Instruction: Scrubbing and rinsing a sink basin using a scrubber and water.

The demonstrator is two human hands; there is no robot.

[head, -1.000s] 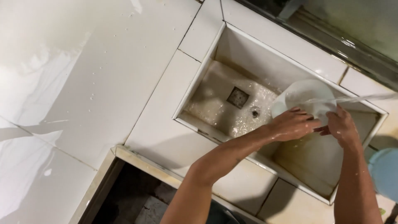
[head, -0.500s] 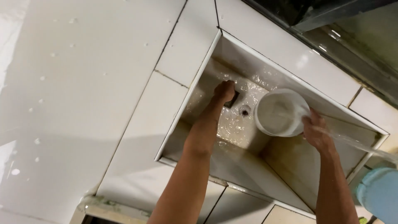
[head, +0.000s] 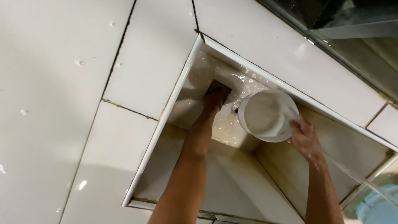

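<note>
1. Round white plastic bowl: plain white inside and out, no pattern
2. Square tiled sink basin: off-white to cream walls with yellow-brown staining toward the lower corners; the wet floor glints white
3. Square drain grate on the basin floor: dark grey to brown
4. Glossy white tiled counter: plain white tiles divided by thin dark grout lines, with scattered pale water drops
5. Round plastic container at the lower right edge: light blue
6. Window frame along the top right: dark grey-green, with a murky green-brown pane
</note>
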